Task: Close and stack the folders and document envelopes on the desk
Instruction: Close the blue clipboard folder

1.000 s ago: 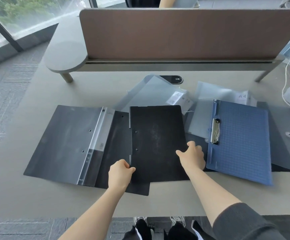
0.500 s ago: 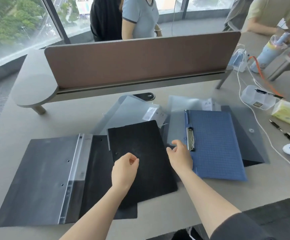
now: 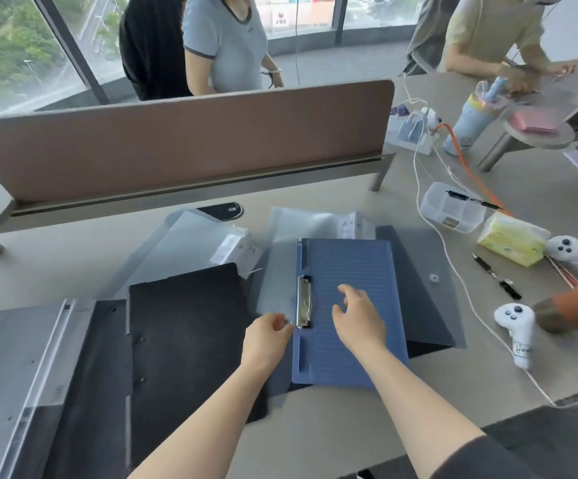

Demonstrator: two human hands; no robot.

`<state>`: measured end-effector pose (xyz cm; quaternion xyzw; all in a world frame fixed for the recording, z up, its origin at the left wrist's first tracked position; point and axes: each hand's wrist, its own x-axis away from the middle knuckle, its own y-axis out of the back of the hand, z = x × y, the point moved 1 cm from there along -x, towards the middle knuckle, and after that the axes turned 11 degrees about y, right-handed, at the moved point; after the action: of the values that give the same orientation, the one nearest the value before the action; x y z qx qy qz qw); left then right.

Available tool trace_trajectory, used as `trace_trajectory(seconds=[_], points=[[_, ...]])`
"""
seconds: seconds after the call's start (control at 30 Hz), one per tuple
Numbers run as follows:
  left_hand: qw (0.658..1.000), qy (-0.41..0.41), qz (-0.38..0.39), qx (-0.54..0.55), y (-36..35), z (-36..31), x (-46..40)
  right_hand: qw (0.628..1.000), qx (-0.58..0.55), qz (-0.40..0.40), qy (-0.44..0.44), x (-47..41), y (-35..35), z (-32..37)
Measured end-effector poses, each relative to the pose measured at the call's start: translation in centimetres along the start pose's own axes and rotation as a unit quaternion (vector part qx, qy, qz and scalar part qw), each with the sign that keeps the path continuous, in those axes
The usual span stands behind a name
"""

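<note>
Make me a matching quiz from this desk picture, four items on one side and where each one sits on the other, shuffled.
Things:
1. blue folder
2. black folder
3. tissue pack
4. envelope with snap button

Places:
A. at the right of the desk, beside the white controllers
B. under the right hand
C. partly beneath the blue folder, sticking out on its right
D. lying open, left of the left hand

Pairs: 1-B, 2-D, 3-A, 4-C

bare desk (image 3: 73, 257) left of folders (image 3: 190, 326)
</note>
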<state>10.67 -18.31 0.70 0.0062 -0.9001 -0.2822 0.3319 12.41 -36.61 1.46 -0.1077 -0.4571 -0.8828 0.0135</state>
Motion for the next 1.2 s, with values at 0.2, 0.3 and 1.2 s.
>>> trace_trajectory(seconds=[0.2,0.3,1.2], points=[[0.997,0.035,-0.037,-0.049,-3.8,-1.1,-1.1,0.997,0.060,0.027,-0.030,-1.0,1.2,-5.0],[0.996,0.042,-0.057,-0.061,-5.0,-1.2,-1.8,0.996,0.066,0.026,-0.053,-1.3,1.6,-6.3],[0.964,0.105,-0.179,0.165,6.7,4.8,0.6,0.990,-0.110,-0.085,-0.031,-1.9,-1.8,2.5]])
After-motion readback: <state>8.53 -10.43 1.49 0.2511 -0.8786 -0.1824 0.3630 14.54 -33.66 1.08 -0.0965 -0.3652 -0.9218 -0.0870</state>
